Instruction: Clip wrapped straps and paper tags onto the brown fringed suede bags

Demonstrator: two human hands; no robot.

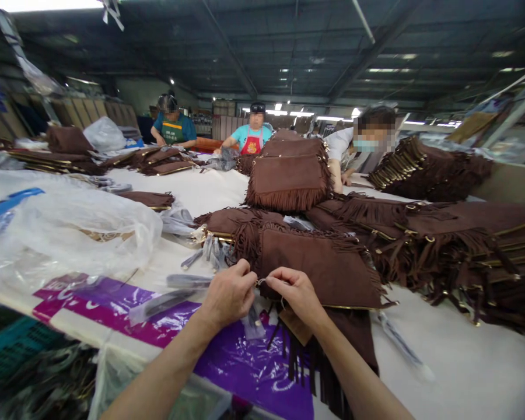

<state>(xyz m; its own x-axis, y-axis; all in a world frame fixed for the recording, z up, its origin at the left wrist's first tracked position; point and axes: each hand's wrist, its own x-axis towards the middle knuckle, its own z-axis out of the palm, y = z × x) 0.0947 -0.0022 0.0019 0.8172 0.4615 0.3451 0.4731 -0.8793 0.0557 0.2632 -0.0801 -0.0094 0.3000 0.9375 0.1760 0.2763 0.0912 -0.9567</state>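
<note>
A brown fringed bag point(319, 268) with a gold zipper edge lies on the table right in front of me. At its near left corner my left hand point(230, 294) is closed, fingers curled; what it grips is hidden. My right hand point(295, 296) pinches a thin pale string point(261, 282) between thumb and forefinger, close to the left fingers. Just under the right hand hangs a brown card tag point(295, 326). Below the bag, dark brown fringe point(324, 367) drapes over purple plastic sheeting point(249, 361). Plastic-wrapped straps point(170, 297) lie left of my left hand.
Stacked fringed bags point(437, 233) fill the right side, with another pile point(289, 175) ahead. Clear plastic bags point(79, 227) cover the left. A wrapped strap point(402, 344) lies at right. Several people work across the table point(201, 189). A teal crate point(17, 350) stands below left.
</note>
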